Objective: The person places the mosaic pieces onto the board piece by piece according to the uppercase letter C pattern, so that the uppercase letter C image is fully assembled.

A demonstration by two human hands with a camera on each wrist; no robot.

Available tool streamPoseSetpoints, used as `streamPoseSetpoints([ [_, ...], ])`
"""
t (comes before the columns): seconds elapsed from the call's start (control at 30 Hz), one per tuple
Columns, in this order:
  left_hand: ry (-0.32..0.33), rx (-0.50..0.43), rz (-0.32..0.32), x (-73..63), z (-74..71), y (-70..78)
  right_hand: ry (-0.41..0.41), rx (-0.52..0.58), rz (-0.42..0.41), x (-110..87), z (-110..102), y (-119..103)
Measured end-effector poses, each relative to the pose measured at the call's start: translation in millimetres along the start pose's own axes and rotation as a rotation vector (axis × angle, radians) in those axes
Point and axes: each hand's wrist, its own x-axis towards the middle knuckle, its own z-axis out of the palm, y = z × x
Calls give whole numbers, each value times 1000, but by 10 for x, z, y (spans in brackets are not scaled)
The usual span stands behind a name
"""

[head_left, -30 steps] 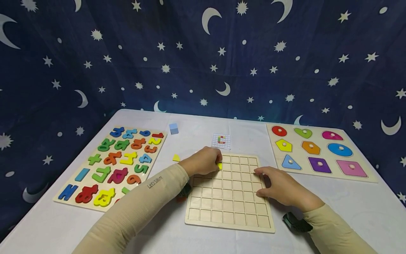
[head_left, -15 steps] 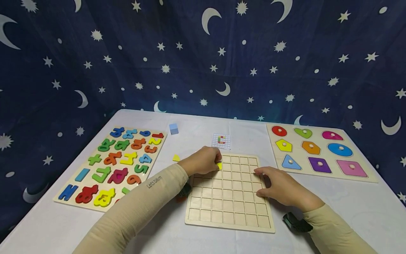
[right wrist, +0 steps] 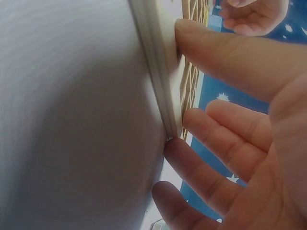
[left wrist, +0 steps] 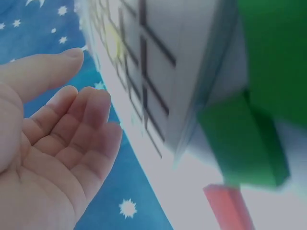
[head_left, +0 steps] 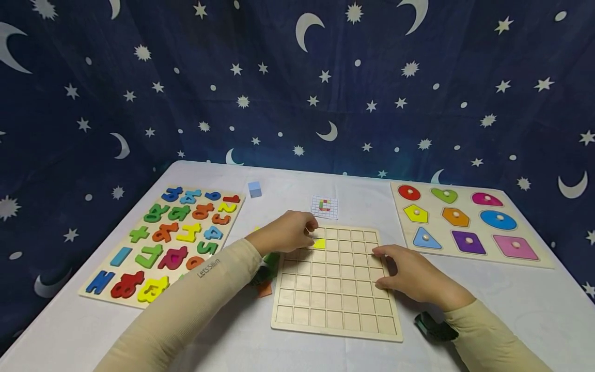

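Note:
A wooden grid board [head_left: 334, 299] lies flat on the table. One yellow piece [head_left: 319, 243] sits in a cell near its far left corner; its outline is partly covered by fingers in the head view. Just left of that piece hovers my left hand [head_left: 285, 232], fingers loosely bent and nothing between them, as the left wrist view confirms. My right hand [head_left: 416, 274] rests on the board's right edge. In the right wrist view the thumb [right wrist: 206, 43] touches the rim, with the other fingers spread along the side.
Beside the board's left edge lie green blocks [left wrist: 240, 139] and an orange-red piece [head_left: 264, 289], partly behind my left wrist. A pattern card [head_left: 324, 206] and a blue cube [head_left: 254, 189] lie beyond. Number-and-letter puzzle [head_left: 116, 263] stands left, shape puzzle [head_left: 437, 206] right.
My left hand has let go of the yellow piece and shifted left, showing more of it. The orange-red piece has come more into view. My right hand stays put.

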Motion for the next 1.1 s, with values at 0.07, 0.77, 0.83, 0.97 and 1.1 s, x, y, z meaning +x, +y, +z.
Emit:
streamPoseSetpoints([
  [0.07,16,2,-5,-44,-52,-23,3,-3,-7,1,-3,2],
  [0.77,82,1,-189,-470,-327,-527,0,-5,-6,-4,-6,9],
  [0.83,81,-10,-203,-488,-328,-567,0,-2,-4,-2,-8,7],
  [0.97,67,-17,-237,-518,-323,-635,0,6,-2,0,-9,4],
  [1.1,48,-2,-271,-539,-306,-674,0,6,-7,0,-10,6],
])
